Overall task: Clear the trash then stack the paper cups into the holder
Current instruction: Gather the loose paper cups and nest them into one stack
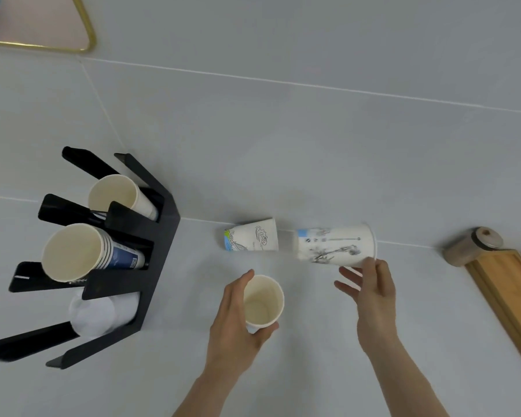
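Observation:
My left hand [235,323] is wrapped around an upright paper cup [263,302] whose open mouth faces me. My right hand [370,291] has its fingers spread just below the rim of a tall printed cup [334,243] lying on its side; the fingertips touch or nearly touch it, with no grip. A shorter printed cup [253,236] lies on its side just left of it. The black cup holder [151,257] stands at the left. Its top slot holds a cup [115,195], the middle slot a stack of cups [79,252], and the lowest slot clear plastic lids or cups [97,311].
A wooden tray [512,296] runs along the right edge, with a round wooden-lidded jar [472,245] at its far end. A gold-rimmed pink tray or mirror [42,25] sits at the top left. The surface is pale grey with thin seams.

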`<action>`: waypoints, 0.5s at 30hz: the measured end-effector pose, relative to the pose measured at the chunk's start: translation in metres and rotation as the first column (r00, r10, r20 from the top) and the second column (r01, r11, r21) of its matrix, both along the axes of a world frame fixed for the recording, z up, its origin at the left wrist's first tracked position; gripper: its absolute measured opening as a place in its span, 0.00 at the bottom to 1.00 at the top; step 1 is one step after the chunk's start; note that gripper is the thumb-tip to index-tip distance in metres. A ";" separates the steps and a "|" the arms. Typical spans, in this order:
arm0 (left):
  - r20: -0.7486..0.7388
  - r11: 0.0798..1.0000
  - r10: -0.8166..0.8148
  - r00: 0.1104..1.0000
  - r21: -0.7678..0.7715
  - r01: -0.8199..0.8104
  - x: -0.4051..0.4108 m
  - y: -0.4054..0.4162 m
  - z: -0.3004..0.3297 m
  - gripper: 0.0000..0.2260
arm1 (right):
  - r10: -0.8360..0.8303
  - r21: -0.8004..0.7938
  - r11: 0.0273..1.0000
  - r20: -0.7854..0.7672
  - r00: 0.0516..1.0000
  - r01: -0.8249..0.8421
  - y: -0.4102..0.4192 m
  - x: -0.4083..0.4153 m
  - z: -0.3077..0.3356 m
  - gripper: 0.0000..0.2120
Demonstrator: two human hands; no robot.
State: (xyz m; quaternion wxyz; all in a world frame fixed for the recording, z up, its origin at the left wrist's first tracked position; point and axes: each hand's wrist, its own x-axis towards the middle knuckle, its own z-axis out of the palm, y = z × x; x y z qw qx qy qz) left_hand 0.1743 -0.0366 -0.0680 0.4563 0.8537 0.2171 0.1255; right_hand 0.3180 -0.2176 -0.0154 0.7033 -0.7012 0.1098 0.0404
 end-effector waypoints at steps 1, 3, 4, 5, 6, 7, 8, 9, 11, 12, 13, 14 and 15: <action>-0.002 1.000 0.002 1.000 -0.006 -0.002 0.000 0.000 0.001 0.47 | 0.078 -0.076 0.995 0.101 0.992 -0.070 0.006 -0.016 0.009 0.11; -0.007 1.000 0.002 1.000 -0.017 -0.002 0.001 0.001 0.003 0.47 | 0.267 -0.303 0.937 0.304 0.915 -0.173 0.014 -0.044 0.020 0.10; -0.008 1.000 -0.004 1.000 -0.027 0.004 0.001 0.001 0.003 0.48 | 0.377 -0.440 0.877 0.382 0.844 -0.193 0.016 -0.054 0.023 0.10; -0.007 0.999 -0.009 1.000 -0.044 0.009 0.001 0.001 0.004 0.49 | 0.482 -0.559 0.806 0.426 0.765 -0.196 0.016 -0.063 0.024 0.10; -0.008 0.998 -0.009 1.000 -0.066 0.009 0.001 0.002 0.005 0.51 | 0.565 -0.644 0.739 0.436 0.700 -0.196 0.016 -0.069 0.023 0.09; -0.008 0.996 -0.005 1.000 -0.087 0.004 0.000 0.002 0.006 0.53 | 0.624 -0.700 0.685 0.421 0.659 -0.201 0.016 -0.075 0.021 0.09; -0.003 0.995 0.001 1.000 -0.103 -0.001 -0.002 0.001 0.007 0.55 | 0.665 -0.740 0.640 0.397 0.632 -0.208 0.016 -0.080 0.019 0.11; 0.012 0.994 0.006 1.000 -0.111 -0.005 -0.005 0.001 0.008 0.55 | 0.697 -0.768 0.603 0.376 0.611 -0.215 0.016 -0.084 0.016 0.14; 0.051 0.994 0.008 0.999 -0.112 -0.002 -0.007 0.000 0.010 0.57 | 0.759 -0.810 0.542 0.357 0.545 -0.225 0.014 -0.091 0.005 0.22; 0.062 0.994 0.012 0.998 -0.111 -0.005 -0.006 0.002 0.010 0.57 | 0.792 -0.826 0.514 0.353 0.498 -0.232 0.014 -0.093 0.000 0.23; 0.064 0.994 0.015 0.998 -0.105 -0.009 -0.006 0.003 0.010 0.57 | 0.822 -0.842 0.483 0.341 0.457 -0.240 0.015 -0.095 -0.006 0.23; 0.065 0.996 0.012 0.998 -0.092 -0.006 -0.005 0.004 0.011 0.56 | 0.843 -0.856 0.454 0.324 0.429 -0.247 0.015 -0.096 -0.011 0.22; 0.067 0.997 0.003 0.998 -0.072 0.002 -0.004 0.006 0.011 0.54 | 0.857 -0.866 0.431 0.305 0.416 -0.252 0.016 -0.097 -0.014 0.21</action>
